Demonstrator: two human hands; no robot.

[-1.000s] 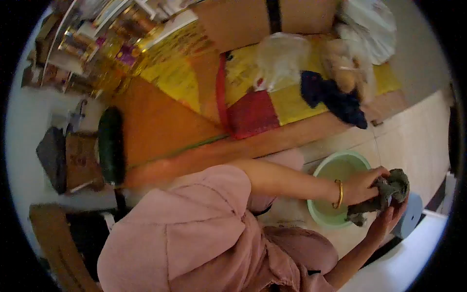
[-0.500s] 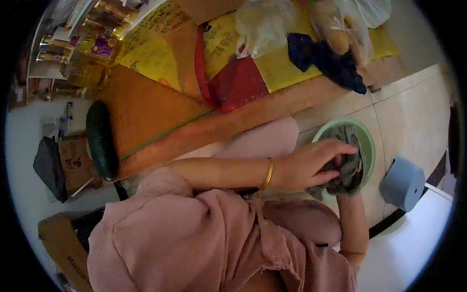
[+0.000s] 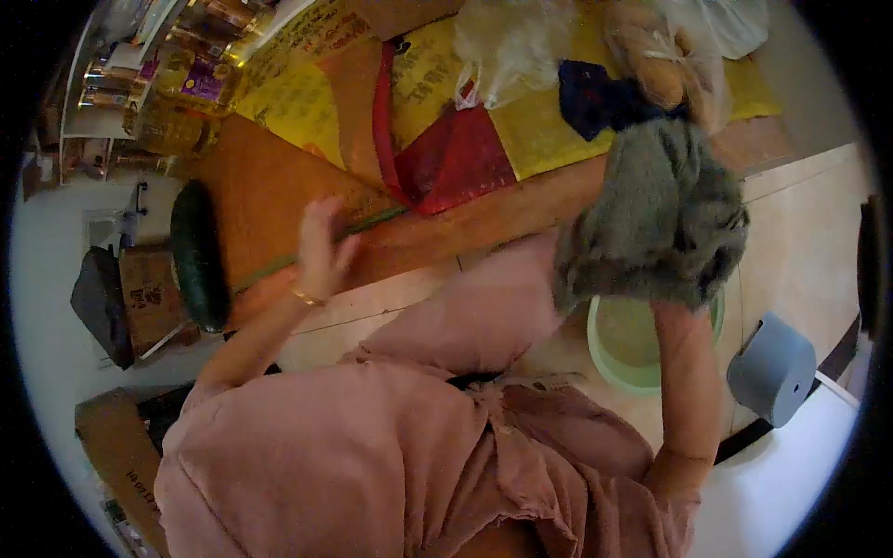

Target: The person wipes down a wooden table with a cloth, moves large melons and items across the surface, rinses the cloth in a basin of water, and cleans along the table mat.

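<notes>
My left hand (image 3: 324,249), with a gold bracelet at its wrist, is raised in front of the wooden table's edge, fingers apart and holding nothing. A crumpled grey-green cloth (image 3: 656,214) hangs in the air at the right, draped over my right hand (image 3: 681,314). Only the wrist side of that hand shows; the cloth covers its fingers and moves up with it. Below the cloth, a light green basin (image 3: 625,358) stands on the tiled floor, partly hidden by my right forearm.
The wooden table (image 3: 270,195) bears a dark green gourd (image 3: 198,256), a red and yellow covering (image 3: 456,160), plastic bags (image 3: 516,46) and a navy cloth (image 3: 595,98). A blue-grey stool (image 3: 774,369) stands at the right. Bottles (image 3: 200,79) line the upper left.
The grey-green cloth has risen out of the basin toward the table and spread out, with my right hand under it. My left hand has let go of it and moved left, opening.
</notes>
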